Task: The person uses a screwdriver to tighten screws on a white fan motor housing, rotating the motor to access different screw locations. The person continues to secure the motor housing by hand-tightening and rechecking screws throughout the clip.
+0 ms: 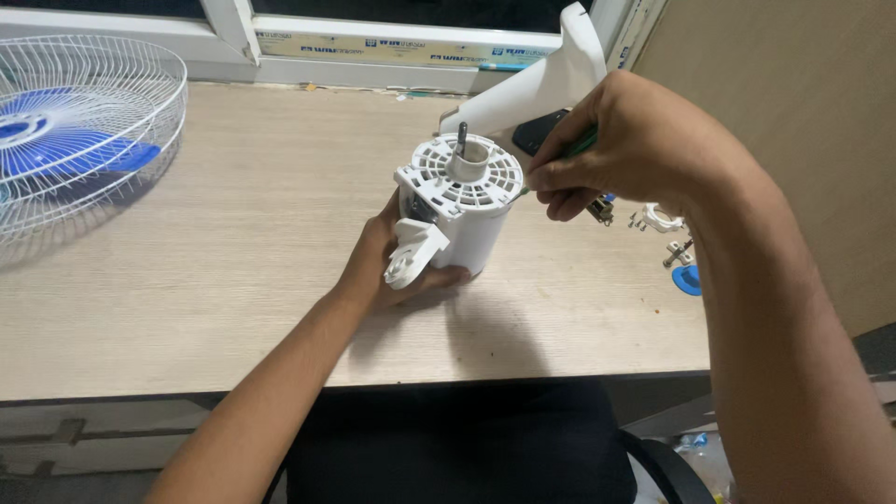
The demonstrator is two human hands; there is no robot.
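On the worktop [233, 271], the left hand [378, 266] cups the upright motor [457, 210], shaft [461, 140] pointing up, while the right hand [635, 149], just right of it, is closed around a green-handled tool [581, 142] angled toward the housing's rim.

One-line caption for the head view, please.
Left hand steadies a white fan motor housing on the desk; right hand works a green-handled tool at it.

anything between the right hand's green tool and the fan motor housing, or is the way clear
Nothing visible stands in the way. The right hand holds a green-handled tool right beside the rim of the white motor housing, which the left hand grips from the side. The tool's tip is hidden, so whether it touches cannot be told.
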